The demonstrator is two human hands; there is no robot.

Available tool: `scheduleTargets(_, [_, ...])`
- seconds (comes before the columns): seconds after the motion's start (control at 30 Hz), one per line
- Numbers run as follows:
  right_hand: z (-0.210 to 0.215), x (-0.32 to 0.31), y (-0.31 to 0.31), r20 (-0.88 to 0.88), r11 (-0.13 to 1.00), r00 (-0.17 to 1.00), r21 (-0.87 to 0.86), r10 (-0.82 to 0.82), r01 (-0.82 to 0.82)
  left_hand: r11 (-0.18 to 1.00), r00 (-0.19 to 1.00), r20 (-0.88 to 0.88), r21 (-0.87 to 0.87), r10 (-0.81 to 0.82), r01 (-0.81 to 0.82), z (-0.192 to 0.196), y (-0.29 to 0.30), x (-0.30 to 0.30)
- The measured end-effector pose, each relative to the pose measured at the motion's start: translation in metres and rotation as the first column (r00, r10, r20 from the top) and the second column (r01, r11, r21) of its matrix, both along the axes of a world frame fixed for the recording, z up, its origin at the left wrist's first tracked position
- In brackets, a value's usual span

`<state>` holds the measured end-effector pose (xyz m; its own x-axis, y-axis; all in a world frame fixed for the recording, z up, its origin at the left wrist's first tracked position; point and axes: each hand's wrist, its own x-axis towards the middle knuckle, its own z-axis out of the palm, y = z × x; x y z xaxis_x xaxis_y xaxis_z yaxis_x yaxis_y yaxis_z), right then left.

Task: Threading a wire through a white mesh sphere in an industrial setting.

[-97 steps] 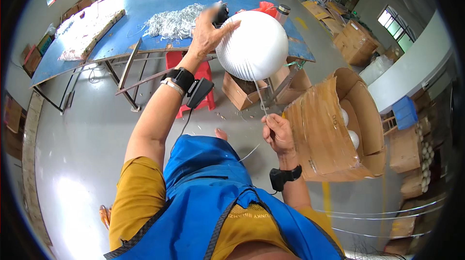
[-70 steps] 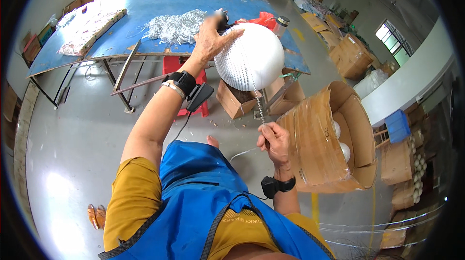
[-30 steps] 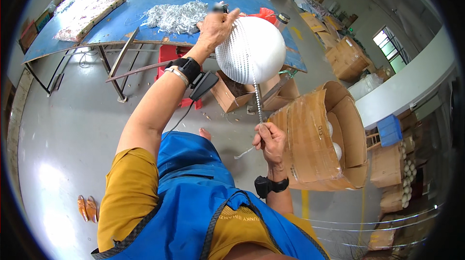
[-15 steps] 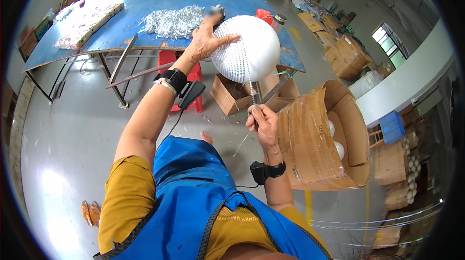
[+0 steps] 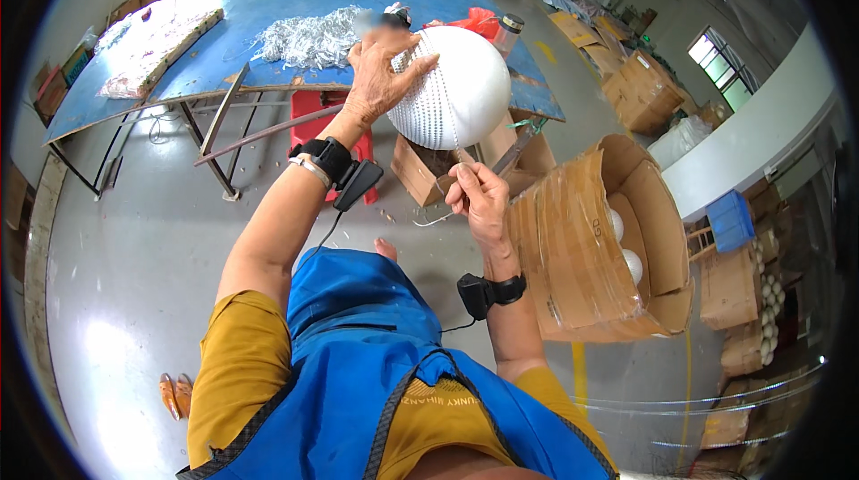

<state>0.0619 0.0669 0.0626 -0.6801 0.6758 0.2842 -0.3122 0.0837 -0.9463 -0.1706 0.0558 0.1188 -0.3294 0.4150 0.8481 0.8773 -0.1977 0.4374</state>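
Observation:
A big white ball (image 5: pixel 479 82) stands at the near edge of the blue table, its left side covered in close rows of small silvery beads. My left hand (image 5: pixel 383 77) lies on its upper left, thumb stretched over the beaded rows and the other fingers apart, partly hidden behind the ball. From the ball's front a thin bead strand (image 5: pixel 452 118) runs down to my right hand (image 5: pixel 481 196). That hand pinches the strand just below the ball, and a loose pale tail hangs out left of the fingers. What supports the ball is hidden.
Behind my left hand, a tangled heap of silvery strands (image 5: pixel 309 40) covers part of the blue table (image 5: pixel 259 1). A red stool (image 5: pixel 313 118) and an open carton (image 5: pixel 416 171) stand below. At right is a large carton (image 5: pixel 564 247) containing white balls (image 5: pixel 632 267).
My right hand has moved up nearer the ball, shortening the stretch of strand between them. The loose tail has swung up to the left. My left hand stays on the ball.

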Motion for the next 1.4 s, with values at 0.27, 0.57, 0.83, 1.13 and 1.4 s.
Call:
scheduleTargets(0.27, [0.01, 0.027, -0.035, 0.132, 0.999, 0.99, 0.018, -0.049, 0.047, 0.994, 0.989, 0.143, -0.102, 0.044, -0.029, 0.01, 0.006, -0.008])
scheduleTargets(0.57, [-0.01, 0.076, -0.08, 0.278, 0.996, 0.96, -0.068, -0.033, 0.054, 0.983, 0.992, 0.119, -0.185, 0.037, -0.014, 0.026, 0.003, -0.007])
scheduleTargets(0.83, [-0.026, 0.072, -0.083, 0.196, 0.984, 0.979, -0.159, -0.052, 0.084, 0.945, 0.999, 0.033, -0.325, -0.039, 0.048, 0.014, -0.001, -0.014])
scheduleTargets(1.13, [-0.039, 0.044, -0.068, 0.186, 0.98, 0.981, -0.174, -0.062, 0.095, 0.953, 0.991, 0.128, -0.293, -0.037, 0.074, 0.028, 0.004, -0.019])
scheduleTargets(1.4, [-0.036, 0.031, -0.057, 0.173, 0.987, 0.981, -0.125, -0.083, 0.106, 0.846, 0.969, 0.213, -0.488, -0.122, 0.214, 0.013, 0.0, -0.018])
